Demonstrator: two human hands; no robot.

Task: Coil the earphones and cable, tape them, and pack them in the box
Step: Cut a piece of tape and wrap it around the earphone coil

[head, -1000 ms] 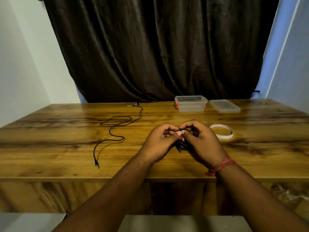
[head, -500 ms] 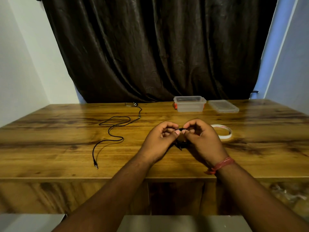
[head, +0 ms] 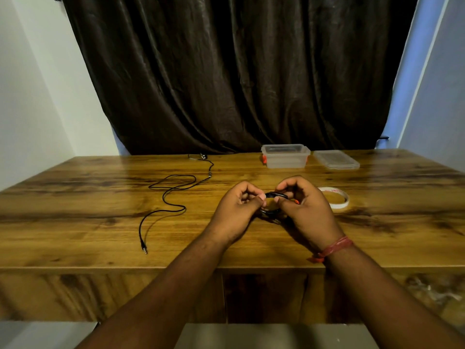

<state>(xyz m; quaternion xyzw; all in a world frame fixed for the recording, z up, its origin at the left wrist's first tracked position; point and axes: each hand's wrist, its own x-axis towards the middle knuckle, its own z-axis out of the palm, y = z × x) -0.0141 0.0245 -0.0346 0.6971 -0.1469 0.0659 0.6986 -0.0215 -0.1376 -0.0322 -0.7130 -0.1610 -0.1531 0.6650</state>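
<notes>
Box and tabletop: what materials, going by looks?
Box: looks like translucent frosted plastic, since the curtain shows dimly through its walls; orange latches at its ends. Tabletop: wood-grain surface with a glossy finish, judging by its reflections; solid wood or laminate cannot be told.

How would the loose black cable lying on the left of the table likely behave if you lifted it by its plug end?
The black cable would probably droop and trail, since it lies in slack, wandering curves. It looks thin, so likely very light. Its plug could swing freely, while the far end near the curtain would probably drag across the table.
</notes>
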